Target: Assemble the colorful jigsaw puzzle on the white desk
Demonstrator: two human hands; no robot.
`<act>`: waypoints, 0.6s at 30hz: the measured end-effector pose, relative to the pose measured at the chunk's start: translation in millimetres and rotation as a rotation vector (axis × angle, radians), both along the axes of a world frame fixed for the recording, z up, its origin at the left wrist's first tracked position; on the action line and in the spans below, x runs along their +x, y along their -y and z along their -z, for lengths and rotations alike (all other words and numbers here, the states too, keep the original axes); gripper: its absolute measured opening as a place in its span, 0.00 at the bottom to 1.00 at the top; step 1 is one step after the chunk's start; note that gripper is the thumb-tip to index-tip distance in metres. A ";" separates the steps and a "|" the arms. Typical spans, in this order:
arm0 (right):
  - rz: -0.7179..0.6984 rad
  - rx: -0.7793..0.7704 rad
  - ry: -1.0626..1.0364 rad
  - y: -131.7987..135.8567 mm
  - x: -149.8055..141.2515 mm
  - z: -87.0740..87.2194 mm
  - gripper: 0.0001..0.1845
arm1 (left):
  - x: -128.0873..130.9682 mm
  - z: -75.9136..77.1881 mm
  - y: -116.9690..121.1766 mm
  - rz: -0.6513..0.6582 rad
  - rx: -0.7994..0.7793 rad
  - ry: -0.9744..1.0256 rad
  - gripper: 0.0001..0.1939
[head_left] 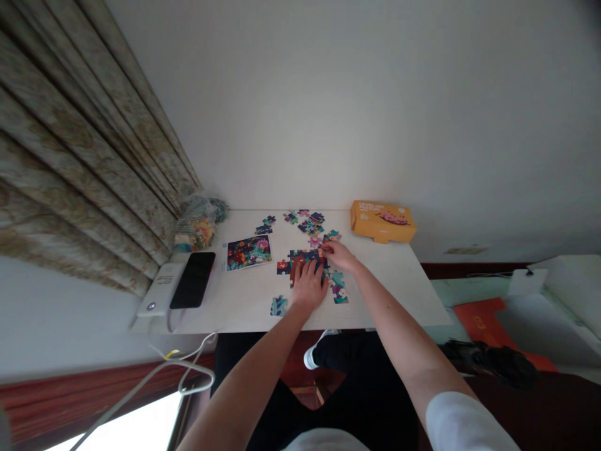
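Note:
A partly joined jigsaw puzzle (297,255) in dark blue, brown and red lies on the white table. My left hand (308,288) rests flat on its lower part with fingers spread, covering some of it. At the upper right edge of the joined part, my right hand (342,255) pinches a small puzzle piece (325,250) with reddish colour, partly hidden by the fingertips. A joined teal and white flower section (339,289) sits to the right of my left hand. Below and left lies a loose light-blue piece (278,305).
Several loose pieces (312,223) are scattered toward the wall. A picture card (249,252) lies left of the puzzle. Further left are a black phone (193,280), a white box (162,289) and a plastic bag (197,225). An orange puzzle box (382,222) stands at the back right.

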State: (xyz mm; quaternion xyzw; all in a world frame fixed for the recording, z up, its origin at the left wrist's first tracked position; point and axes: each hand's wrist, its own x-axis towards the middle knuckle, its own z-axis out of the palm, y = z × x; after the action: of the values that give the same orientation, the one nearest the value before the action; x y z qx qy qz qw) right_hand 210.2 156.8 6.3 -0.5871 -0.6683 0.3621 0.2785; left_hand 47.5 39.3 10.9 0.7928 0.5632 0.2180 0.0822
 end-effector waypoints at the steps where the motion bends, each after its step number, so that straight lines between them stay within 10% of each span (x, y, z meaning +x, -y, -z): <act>1: 0.004 0.015 0.013 0.3 -0.7 0.3 0.07 | 0.0 0.5 -0.1 0.005 -0.005 0.001 0.21; 18: 0.171 0.124 -0.039 6.3 3.6 16.0 0.12 | 1.1 -0.3 -1.2 0.012 -0.021 0.035 0.21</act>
State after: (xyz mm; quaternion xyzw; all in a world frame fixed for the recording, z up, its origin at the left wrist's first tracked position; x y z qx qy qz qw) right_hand 213.8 150.6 -9.8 -0.6166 -0.6311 0.3063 0.3573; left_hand 48.5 40.5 11.2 0.7913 0.5592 0.2255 0.1015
